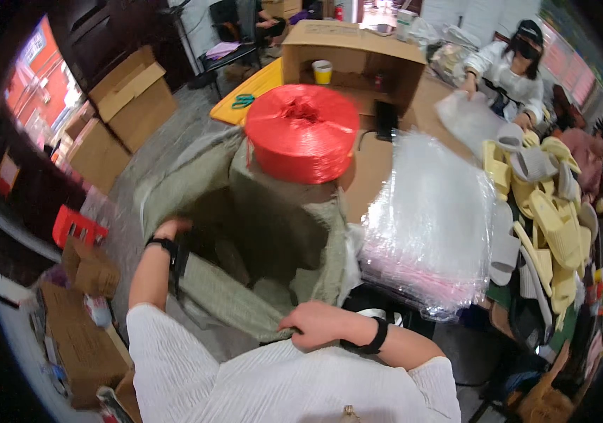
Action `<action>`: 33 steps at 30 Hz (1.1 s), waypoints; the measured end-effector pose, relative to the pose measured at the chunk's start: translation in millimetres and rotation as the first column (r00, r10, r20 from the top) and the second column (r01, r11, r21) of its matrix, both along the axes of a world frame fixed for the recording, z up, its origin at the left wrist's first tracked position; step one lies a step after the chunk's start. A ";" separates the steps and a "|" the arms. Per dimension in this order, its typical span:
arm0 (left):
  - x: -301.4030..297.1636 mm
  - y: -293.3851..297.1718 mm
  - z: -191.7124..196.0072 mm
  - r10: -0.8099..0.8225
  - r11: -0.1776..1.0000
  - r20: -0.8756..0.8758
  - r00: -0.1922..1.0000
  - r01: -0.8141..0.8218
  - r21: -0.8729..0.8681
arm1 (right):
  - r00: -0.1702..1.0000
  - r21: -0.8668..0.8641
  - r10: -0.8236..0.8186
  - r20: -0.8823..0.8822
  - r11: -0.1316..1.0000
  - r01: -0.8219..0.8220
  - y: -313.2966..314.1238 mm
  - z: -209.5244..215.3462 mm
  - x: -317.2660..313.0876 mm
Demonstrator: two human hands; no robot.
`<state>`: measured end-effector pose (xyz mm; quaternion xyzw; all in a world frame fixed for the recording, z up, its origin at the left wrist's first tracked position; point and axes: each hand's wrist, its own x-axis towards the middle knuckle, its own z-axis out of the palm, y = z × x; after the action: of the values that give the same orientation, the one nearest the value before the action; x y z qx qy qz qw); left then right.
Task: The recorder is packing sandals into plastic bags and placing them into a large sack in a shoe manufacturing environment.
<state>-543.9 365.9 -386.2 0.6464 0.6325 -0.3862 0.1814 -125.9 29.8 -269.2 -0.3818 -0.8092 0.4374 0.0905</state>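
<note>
A large grey-green woven sack (pixel 220 296) stands open-mouthed in front of me, with some pale shapes dimly visible inside. My left hand (pixel 173 229), slightly blurred, holds the sack's left rim, its fingers over the edge. At the near rim, my right hand (pixel 319 324) is closed, pinching the sack's edge between thumb and fingers. Just beyond the sack's mouth sits a big roll of shiny red plastic twine (pixel 301 134). To the right, a stack of clear plastic bags (pixel 432 211) with pink lower edges lies on the table.
Yellow and grey slippers (pixel 555 218) are piled at the right. Across the table, a person (pixel 509 70) handles a clear bag (pixel 470 116). An open cardboard box (pixel 354 49) holds a yellow cup (pixel 322 71). Green-handled scissors (pixel 243 101), a phone (pixel 386 120) and a red stool (pixel 76 227) are also around.
</note>
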 end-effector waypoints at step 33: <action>501.4 -256.0 70.0 -0.902 0.278 0.403 -0.155 0.505 0.817 | -0.069 0.782 -0.995 0.071 0.013 0.623 -172.3 21.2 373.4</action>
<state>-42.5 110.0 -316.2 0.9904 0.0091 0.1083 0.0856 247.4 -142.6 -247.9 -0.8863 -0.4091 -0.1361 0.1688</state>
